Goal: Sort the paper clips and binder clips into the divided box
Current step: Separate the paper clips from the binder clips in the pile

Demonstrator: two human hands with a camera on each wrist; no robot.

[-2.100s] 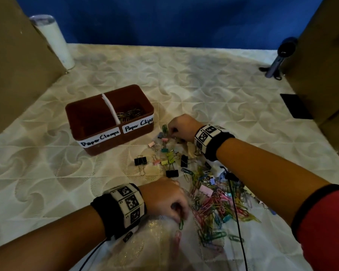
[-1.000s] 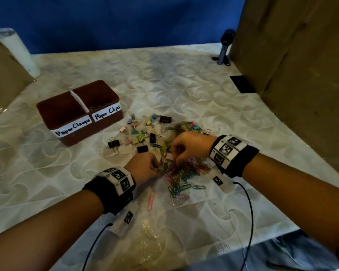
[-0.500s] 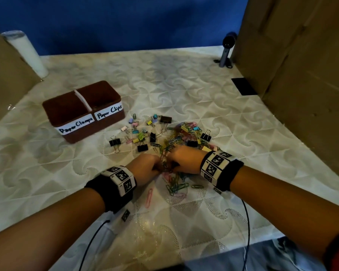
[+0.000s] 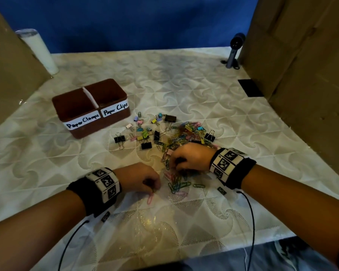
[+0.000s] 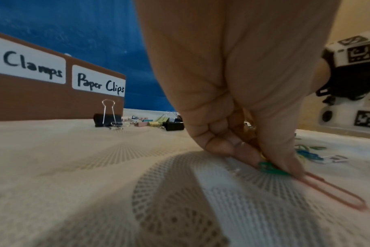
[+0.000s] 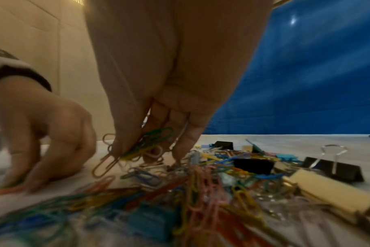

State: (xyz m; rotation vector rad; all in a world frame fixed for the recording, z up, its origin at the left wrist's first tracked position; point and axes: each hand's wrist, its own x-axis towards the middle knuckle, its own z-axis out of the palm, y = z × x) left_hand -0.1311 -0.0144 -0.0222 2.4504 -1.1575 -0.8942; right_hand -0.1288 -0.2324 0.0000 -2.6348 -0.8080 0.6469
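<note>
Left hand (image 4: 140, 178) pinching pink paper clip (image 5: 336, 192) lying flat, long axis toward camera, right hand (image 4: 192, 156) gripping clip bunch (image 6: 142, 148)

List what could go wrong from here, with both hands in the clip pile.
1. The right hand pinches a loose bunch of paper clips; one dangles low and may drop on the way to the box.
2. The left hand pins a green clip and a pink clip flat on the cloth; they may slide instead of lifting.
3. Binder clips lie mixed in the pile, so one could likely land under "Paper Clips".
</note>
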